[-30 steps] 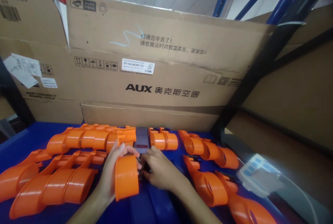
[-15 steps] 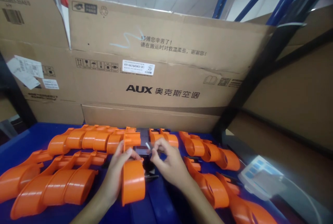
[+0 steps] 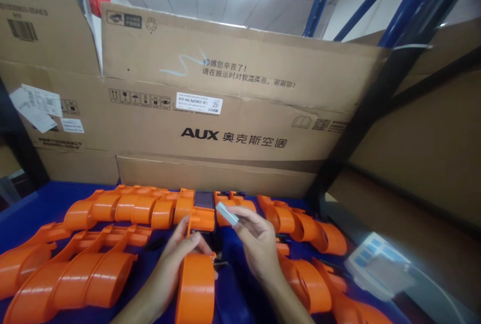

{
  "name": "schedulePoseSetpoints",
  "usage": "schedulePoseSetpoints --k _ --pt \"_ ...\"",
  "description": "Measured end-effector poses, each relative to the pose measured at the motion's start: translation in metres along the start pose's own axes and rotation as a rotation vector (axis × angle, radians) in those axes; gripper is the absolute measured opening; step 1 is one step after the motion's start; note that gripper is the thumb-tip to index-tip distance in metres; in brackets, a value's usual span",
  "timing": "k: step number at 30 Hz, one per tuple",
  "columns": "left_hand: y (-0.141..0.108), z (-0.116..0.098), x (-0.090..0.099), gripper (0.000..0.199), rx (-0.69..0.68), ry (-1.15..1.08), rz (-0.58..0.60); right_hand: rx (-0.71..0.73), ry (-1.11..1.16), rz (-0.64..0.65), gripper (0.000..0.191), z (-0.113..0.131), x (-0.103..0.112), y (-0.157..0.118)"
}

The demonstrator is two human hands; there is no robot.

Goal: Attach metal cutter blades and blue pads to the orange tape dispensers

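Note:
My left hand [image 3: 173, 259] is closed around the narrow middle of an orange plastic part [image 3: 196, 286]. The part has a wide curved band at its lower end and a squarish block at its upper end. A thin dark metal rod shows beside the band on its right. Between the thumb and fingers of my right hand [image 3: 259, 244] is a small light-grey rectangular piece [image 3: 227, 214], raised just right of the orange part's upper end and apart from it. The palm side of my left fingers is partly hidden by the part.
Rows of similar orange parts [image 3: 77, 276] lie on the blue surface [image 3: 48, 192] at left, with more orange parts [image 3: 310, 284] at right. A white device with blue keys [image 3: 378, 264] and a cable sits far right. A cardboard panel [image 3: 233, 108] stands behind.
My right hand has moved slightly right, and the grey piece in it now shows more fully. The orange part in my left hand has shifted a little right and down.

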State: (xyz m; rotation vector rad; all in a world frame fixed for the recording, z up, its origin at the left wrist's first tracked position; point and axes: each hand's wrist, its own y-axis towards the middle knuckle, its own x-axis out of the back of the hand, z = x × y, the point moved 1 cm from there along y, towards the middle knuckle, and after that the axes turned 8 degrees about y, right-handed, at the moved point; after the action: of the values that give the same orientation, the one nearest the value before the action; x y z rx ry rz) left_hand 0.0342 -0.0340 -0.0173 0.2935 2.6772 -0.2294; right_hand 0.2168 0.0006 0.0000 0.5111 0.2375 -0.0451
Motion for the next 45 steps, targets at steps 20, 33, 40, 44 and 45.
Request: schedulePoseSetpoints --k 20,33,40,44,45 --pt "-0.001 0.003 -0.002 0.031 -0.037 -0.032 0.115 -0.019 -0.095 -0.071 0.026 0.0 -0.004 0.003" --pt "-0.002 0.002 -0.001 0.04 0.045 -0.05 0.162 -0.05 -0.07 -0.057 0.025 -0.009 -0.006 0.001" --pt "-0.003 -0.002 -0.002 0.039 0.017 -0.092 0.16 -0.074 -0.083 -0.025 0.028 -0.009 -0.006 0.001" --pt "-0.002 -0.008 -0.003 0.042 0.091 -0.089 0.182 -0.044 -0.101 -0.025 0.029 -0.008 -0.007 -0.001" --pt "-0.002 -0.009 -0.003 0.042 0.108 -0.09 0.185 -0.044 -0.104 -0.023 0.029 -0.007 -0.007 -0.001"
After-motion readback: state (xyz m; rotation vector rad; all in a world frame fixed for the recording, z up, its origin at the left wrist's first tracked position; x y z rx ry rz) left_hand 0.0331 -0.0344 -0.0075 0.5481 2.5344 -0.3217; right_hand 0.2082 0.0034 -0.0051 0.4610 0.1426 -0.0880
